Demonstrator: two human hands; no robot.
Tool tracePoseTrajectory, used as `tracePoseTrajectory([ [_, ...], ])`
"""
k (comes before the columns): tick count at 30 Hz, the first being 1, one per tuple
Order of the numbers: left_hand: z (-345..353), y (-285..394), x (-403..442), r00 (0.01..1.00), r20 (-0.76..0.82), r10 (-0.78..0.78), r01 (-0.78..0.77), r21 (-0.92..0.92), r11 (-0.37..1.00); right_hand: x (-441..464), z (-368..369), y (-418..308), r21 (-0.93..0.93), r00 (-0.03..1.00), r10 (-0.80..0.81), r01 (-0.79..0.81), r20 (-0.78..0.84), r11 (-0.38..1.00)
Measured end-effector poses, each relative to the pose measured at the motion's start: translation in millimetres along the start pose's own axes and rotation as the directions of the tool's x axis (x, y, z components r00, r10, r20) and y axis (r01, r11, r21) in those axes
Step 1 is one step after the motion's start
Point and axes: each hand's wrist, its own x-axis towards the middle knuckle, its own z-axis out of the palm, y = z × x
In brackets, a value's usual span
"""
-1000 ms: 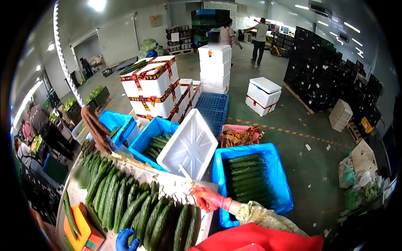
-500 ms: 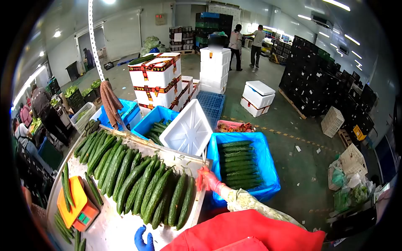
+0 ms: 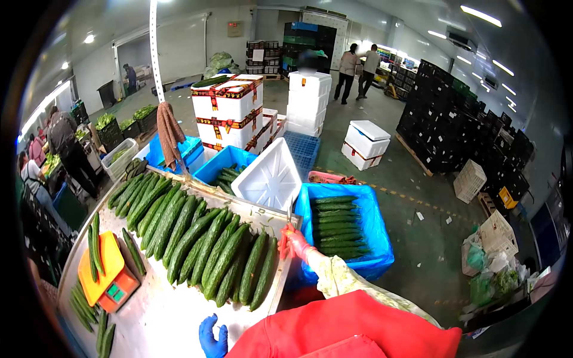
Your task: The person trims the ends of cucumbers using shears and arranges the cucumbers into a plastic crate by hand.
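The fingers (image 3: pixel 289 231) of the right hand (image 3: pixel 295 243) are closed on a thin tool (image 3: pixel 290 213), while the left hand (image 3: pixel 213 338) has its thumb apart, below the cucumbers (image 3: pixel 197 247) lying on the table (image 3: pixel 173 310), beside the blue-lined box (image 3: pixel 375 224).

**Black crates (image 3: pixel 427 113) tower on my right!**

Two people (image 3: pixel 348 67) stand close together far ahead of me, a brown towel (image 3: pixel 169 132) hangs by the white pole (image 3: pixel 154 53), and a striped line (image 3: pixel 407 194) crosses the green floor (image 3: pixel 412 238) under lit lamps (image 3: pixel 480 16)!
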Motion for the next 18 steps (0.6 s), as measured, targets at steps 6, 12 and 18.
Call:
tracePoseTrajectory([
  [6,-1,-4,-8,0.996,-0.071,0.06,-0.04,0.26,0.965,20,-16,12,-0.024,0.998,0.021,-0.019,0.058,1.0],
  [12,-4,-22,-9,0.988,-0.071,0.136,-0.118,0.221,0.968,25,-17,14,-0.042,0.999,0.046,-0.046,0.011,0.998],
  [18,-1,-52,6,0.895,-0.169,0.413,-0.354,0.296,0.887,31,-20,13,-0.053,0.996,0.077,-0.079,-0.034,0.996],
])
